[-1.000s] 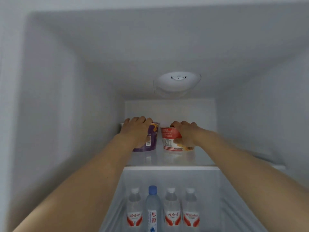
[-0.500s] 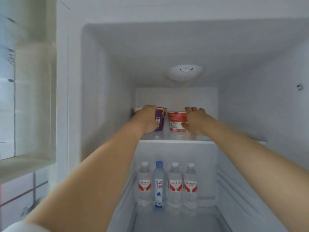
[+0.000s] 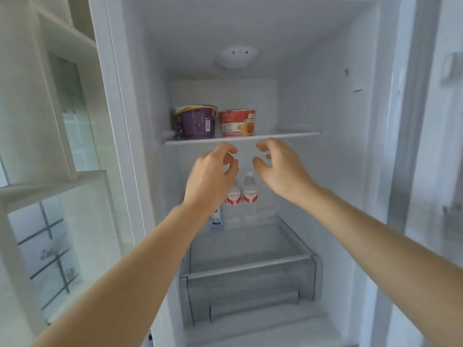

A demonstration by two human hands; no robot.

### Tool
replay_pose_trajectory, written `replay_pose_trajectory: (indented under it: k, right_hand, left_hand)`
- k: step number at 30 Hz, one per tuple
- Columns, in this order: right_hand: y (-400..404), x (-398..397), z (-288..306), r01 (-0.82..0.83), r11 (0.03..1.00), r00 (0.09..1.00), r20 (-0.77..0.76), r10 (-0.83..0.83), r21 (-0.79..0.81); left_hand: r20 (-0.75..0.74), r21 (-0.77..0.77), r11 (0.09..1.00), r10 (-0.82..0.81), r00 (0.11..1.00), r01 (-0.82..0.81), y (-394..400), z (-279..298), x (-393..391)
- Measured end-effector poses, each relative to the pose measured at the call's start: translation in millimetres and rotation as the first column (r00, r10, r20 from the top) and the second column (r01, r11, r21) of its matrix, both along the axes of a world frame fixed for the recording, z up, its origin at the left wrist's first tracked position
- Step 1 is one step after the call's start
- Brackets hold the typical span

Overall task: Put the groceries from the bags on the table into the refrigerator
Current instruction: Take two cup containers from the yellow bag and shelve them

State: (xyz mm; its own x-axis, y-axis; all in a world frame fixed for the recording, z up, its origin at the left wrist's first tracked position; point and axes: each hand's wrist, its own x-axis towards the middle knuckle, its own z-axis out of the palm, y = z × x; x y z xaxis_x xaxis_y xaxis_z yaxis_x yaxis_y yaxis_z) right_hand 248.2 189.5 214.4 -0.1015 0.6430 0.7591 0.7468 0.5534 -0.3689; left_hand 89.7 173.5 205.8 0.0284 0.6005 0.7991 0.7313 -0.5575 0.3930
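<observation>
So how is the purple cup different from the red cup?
The purple cup is wider and looks bigger than the red cup. The purple cup stands left, nearer the fridge wall; the red cup stands right. Both sit upright on the top shelf, with no hand on them.

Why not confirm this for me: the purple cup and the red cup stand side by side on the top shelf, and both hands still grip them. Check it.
Not quite. The purple cup and the red cup do stand side by side on the top shelf, but the head view shows the left hand and right hand below the shelf, holding nothing.
</observation>
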Motion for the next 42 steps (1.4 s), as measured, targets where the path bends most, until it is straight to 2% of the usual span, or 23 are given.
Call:
replay_pose_trajectory:
  k: [3,7,14,19,24,27,31,38,42]
  right_hand:
    - [-50.9,7.9,-47.2,-0.045,0.997,0.993,-0.114,0.038,-0.063]
    - [-119.1,24.8,-115.7,-0.086,0.98,0.973,-0.225,0.044,-0.179]
    - [-223.7,50.1,-222.7,-0.07,0.917,0.965,-0.261,-0.037,-0.392]
    - [-308.4,76.3,-295.7,-0.011,0.834,0.938,-0.294,-0.182,-0.552]
    - [-401.0,122.1,-349.9,0.057,0.71,0.893,-0.282,-0.35,-0.702]
    - [-458.8,159.9,-373.9,0.133,0.673,0.861,-0.251,-0.441,-0.728]
    - [-540.4,210.1,-399.2,0.184,0.576,0.806,-0.213,-0.553,-0.797]
    - [-668.9,296.4,-422.6,0.251,0.419,0.665,-0.159,-0.73,-0.873]
    - [-718.3,345.4,-423.5,0.307,0.366,0.581,-0.131,-0.803,-0.879]
  left_hand:
    - [-0.001,-0.025,0.997,-0.079,0.997,0.079,-39.6,-51.8,4.7]
    - [0.075,-0.115,0.985,-0.12,0.99,0.128,-91.1,-116.8,7.8]
    - [0.124,-0.333,0.925,-0.151,0.981,0.184,-178.4,-213.5,24.4]
    - [0.173,-0.518,0.814,-0.199,0.965,0.261,-256.1,-286.0,61.3]
    - [0.077,-0.672,0.677,-0.338,0.938,0.3,-341.7,-355.1,114.6]
    - [0.057,-0.747,0.577,-0.44,0.896,0.33,-392.0,-379.1,152.9]
    - [0.065,-0.805,0.468,-0.541,0.838,0.364,-448.1,-396.1,208.3]
    - [0.056,-0.86,0.322,-0.711,0.701,0.396,-528.3,-416.9,310.8]
    - [0.037,-0.876,0.273,-0.785,0.618,0.399,-558.5,-431.5,361.3]
